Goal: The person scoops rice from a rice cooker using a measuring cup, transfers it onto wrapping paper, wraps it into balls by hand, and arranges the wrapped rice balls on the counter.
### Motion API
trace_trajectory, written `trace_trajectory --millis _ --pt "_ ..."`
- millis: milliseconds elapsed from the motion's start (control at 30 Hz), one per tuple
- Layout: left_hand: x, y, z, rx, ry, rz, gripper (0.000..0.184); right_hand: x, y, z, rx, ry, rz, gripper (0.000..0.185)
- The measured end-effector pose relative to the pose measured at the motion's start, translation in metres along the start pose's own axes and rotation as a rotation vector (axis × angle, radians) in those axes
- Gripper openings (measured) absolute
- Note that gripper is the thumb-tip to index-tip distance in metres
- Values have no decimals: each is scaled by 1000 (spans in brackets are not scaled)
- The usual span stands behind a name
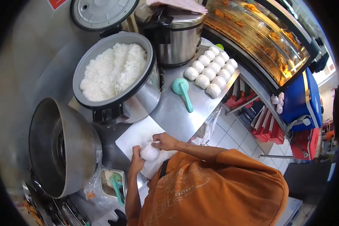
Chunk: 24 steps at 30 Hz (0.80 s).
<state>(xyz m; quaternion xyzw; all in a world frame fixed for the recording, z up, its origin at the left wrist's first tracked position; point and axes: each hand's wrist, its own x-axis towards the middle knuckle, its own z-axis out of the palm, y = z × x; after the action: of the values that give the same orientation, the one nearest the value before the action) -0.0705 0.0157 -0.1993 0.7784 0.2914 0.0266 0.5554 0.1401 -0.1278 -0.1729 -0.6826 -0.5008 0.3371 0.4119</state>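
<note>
A round white bundle of rice (150,152), wrapped in paper or thin plastic, is between my two hands above a stack of white paper sheets (133,136). My left hand (137,159) curls around its near left side. With pinched fingers, my right hand (165,142) grips the top right of the wrap. On the steel counter, a turquoise scoop (182,90) lies with its handle towards me. Beyond it, several wrapped white bundles (214,67) stand in close rows. A large open rice cooker (154,86) full of white rice (113,71) is just past the paper.
A deep metal pot (81,150) stands at left. Near my left forearm, a small steel container (108,192) holds turquoise utensils (117,186). Behind are a closed cooker (180,41) and a glass food display (260,34). At right sits a blue cooler box (299,101).
</note>
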Motion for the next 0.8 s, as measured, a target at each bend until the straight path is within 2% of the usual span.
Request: trace_trajectory --millis 33,67,133,167,200,267,333,367,467,500,567,667,700,733,767,800 --pt "-10 16 5 -129 16 -17 69 -2 -20 -11 365 -85 239 28" --pt "-17 27 11 -258 31 -44 69 -2 -18 -14 522 -157 368 26" --pt "-17 38 22 -332 31 108 75 -6 -1 -13 845 -309 619 23" --pt "-16 52 26 -348 14 148 76 -8 24 -3 1091 -408 609 25" --pt "-10 63 26 -364 -4 197 77 -11 23 -9 1128 -516 659 23" --pt "-6 65 26 -407 -177 85 67 -16 9 -24 1188 -738 760 20" --pt "-9 88 27 -494 -359 -3 58 -24 19 -4 1285 -721 711 17" --pt "-9 70 36 -522 -327 68 49 -28 26 10 1336 -712 686 16" --pt "-22 81 36 -575 -351 162 46 -35 51 23 1456 -729 676 11" --pt "-23 75 39 -591 -362 125 47 -40 64 34 1305 -608 650 24" --pt "-21 62 50 -631 -382 46 49 -50 70 7 670 -585 389 34" --pt "-26 62 65 -496 -354 -51 58 -61 -4 -57 400 -389 661 54" --pt "-20 63 69 -286 -350 63 68 -67 -27 -69 585 -274 687 55" --pt "-14 70 74 -176 -314 77 70 -72 -44 -79 768 -157 704 57" --pt "-12 79 77 -63 -279 84 71 -73 -55 -76 421 -230 580 64" --pt "-11 88 80 52 -244 89 73 -78 -68 -79 336 -223 554 67"
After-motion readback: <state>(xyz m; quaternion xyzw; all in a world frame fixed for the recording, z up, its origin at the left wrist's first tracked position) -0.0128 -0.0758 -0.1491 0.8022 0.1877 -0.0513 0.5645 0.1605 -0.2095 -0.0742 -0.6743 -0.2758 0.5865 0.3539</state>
